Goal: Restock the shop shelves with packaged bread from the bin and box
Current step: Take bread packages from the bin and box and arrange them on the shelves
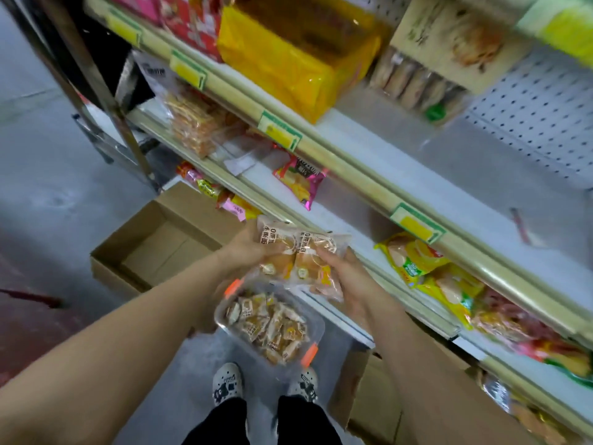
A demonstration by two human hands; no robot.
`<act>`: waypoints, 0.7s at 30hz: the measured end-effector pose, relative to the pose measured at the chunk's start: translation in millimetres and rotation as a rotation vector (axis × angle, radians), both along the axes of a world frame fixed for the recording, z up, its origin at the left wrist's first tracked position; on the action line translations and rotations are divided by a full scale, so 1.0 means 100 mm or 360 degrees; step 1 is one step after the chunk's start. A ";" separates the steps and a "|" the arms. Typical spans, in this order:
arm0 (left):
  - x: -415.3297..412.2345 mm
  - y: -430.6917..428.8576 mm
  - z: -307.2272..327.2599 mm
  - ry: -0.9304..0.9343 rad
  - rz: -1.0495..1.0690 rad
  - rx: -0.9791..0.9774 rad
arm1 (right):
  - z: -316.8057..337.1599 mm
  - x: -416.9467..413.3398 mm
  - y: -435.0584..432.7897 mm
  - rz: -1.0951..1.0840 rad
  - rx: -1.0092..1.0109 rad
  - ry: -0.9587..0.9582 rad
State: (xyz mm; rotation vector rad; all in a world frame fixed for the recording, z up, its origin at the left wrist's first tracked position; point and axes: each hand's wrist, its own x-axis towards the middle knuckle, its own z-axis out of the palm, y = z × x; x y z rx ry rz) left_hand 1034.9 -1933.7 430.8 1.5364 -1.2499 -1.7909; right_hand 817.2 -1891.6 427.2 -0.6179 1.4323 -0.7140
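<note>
Shop aisle, half-bare shelves (pixel 449 175) on my right: mid-restock.
My left hand (pixel 245 248) and right hand (pixel 343 274) curl fingers round bread packets (pixel 298 256) above the bin (pixel 221 319); next, I judge, swing them over onto bare shelf space, laid flat.

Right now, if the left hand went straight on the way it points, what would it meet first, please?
Past the bread packs it holds, the left hand would probably meet the front edge of the shelf, on the bare stretch beside the yellow packs; depth is unclear.
</note>
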 end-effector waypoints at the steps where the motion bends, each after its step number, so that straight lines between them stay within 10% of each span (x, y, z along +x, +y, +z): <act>1: -0.01 -0.02 0.16 -0.0002 -0.0041 -0.0017 | 0.13 -0.01 0.01 0.0002 -0.0042 0.0026; 21: -0.48 -0.48 2.42 -0.0011 -0.0342 -0.0850 | 2.49 -0.87 0.27 -0.0172 -0.0812 0.0524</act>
